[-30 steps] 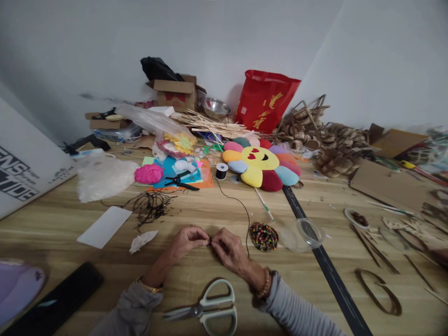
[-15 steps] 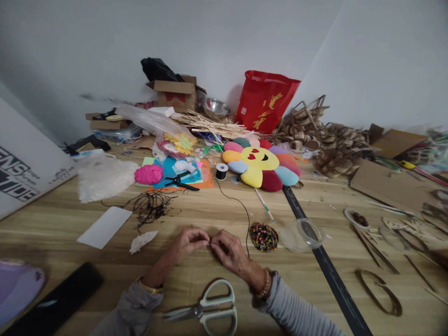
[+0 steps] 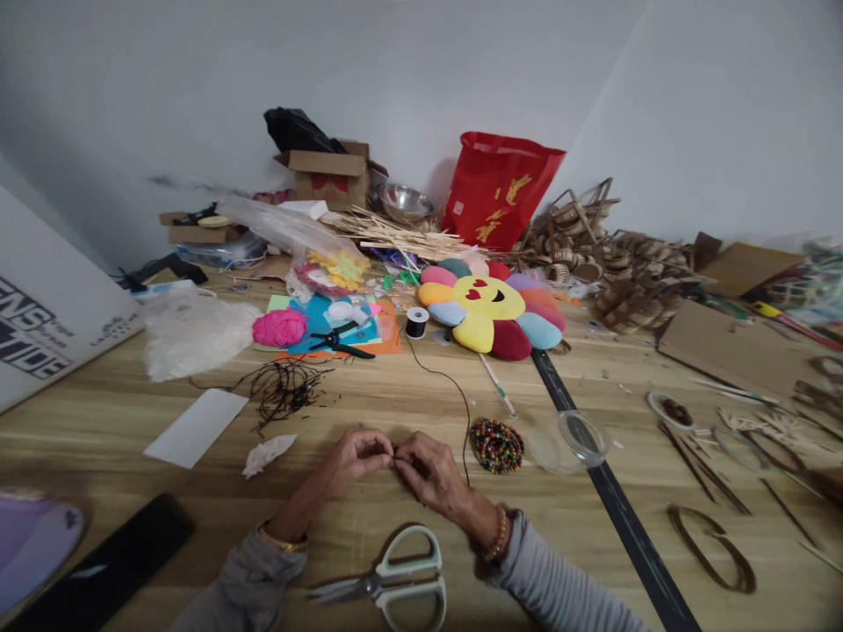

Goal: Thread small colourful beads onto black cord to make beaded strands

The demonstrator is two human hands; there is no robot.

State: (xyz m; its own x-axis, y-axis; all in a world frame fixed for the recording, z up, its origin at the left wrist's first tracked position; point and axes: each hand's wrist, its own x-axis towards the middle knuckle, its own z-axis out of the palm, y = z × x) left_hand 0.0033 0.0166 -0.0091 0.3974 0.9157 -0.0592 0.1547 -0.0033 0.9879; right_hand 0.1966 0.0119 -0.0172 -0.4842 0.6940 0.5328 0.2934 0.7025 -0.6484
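Observation:
At the middle of the table's front, my left hand (image 3: 361, 453) and my right hand (image 3: 431, 472) meet fingertip to fingertip. Both are closed in a pinch on a thin dark strand that looks like the black cord (image 3: 454, 383). This cord runs from a spool (image 3: 416, 323) down to my right hand, which hides its end. Just right of that hand lies a coil of multicoloured beads (image 3: 499, 446). White-handled scissors (image 3: 405, 579) lie below my hands with their blades pointing left. A tangle of black cord pieces (image 3: 286, 386) rests beyond my left hand.
A crumpled tissue (image 3: 269, 455), white card (image 3: 196, 427) and black phone-like slab (image 3: 98, 566) lie left. Rightward are a clear round dish (image 3: 584, 438) and a dark strip (image 3: 629, 518). A flower cushion (image 3: 491, 298), pink yarn (image 3: 280, 327) and red bag (image 3: 499, 189) stand behind.
Almost nothing differs. My fingers shift very slightly at the pinch, and the two hands stay together in the same place.

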